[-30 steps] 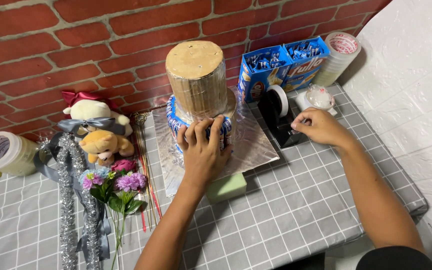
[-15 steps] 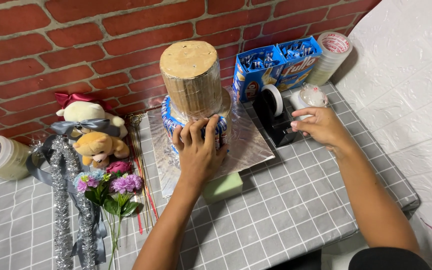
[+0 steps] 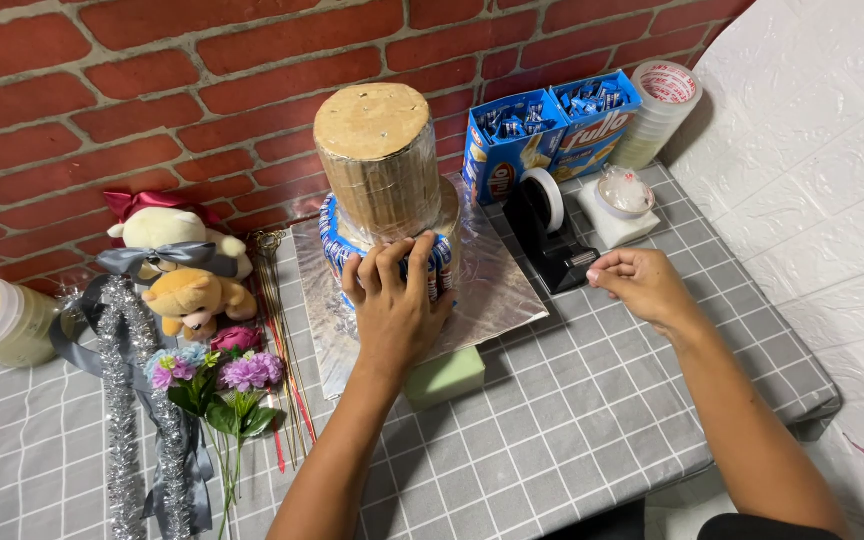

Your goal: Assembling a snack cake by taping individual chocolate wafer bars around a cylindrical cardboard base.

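A two-tier cylinder tower [image 3: 377,160] wrapped in gold-brown foil stands on a silver board [image 3: 492,290]. A band of blue-wrapped candies [image 3: 330,245] rings its lower tier. My left hand [image 3: 394,305] presses against the front of that band, fingers spread upward. My right hand [image 3: 642,283] hovers over the checked tablecloth just right of a black tape dispenser [image 3: 552,235]. Its thumb and forefinger are pinched together. Whether a strip of clear tape is between them I cannot make out.
Two open blue candy boxes [image 3: 542,130], a stack of tape rolls [image 3: 662,110] and a small white container [image 3: 622,200] sit at the back right. A green foam block [image 3: 447,375] lies before the board. Plush bears [image 3: 187,270], artificial flowers [image 3: 222,380], silver tinsel [image 3: 122,400] and thin sticks [image 3: 282,330] lie left.
My right hand has drawn back from the tape dispenser toward me. My left hand has stayed on the candy band.
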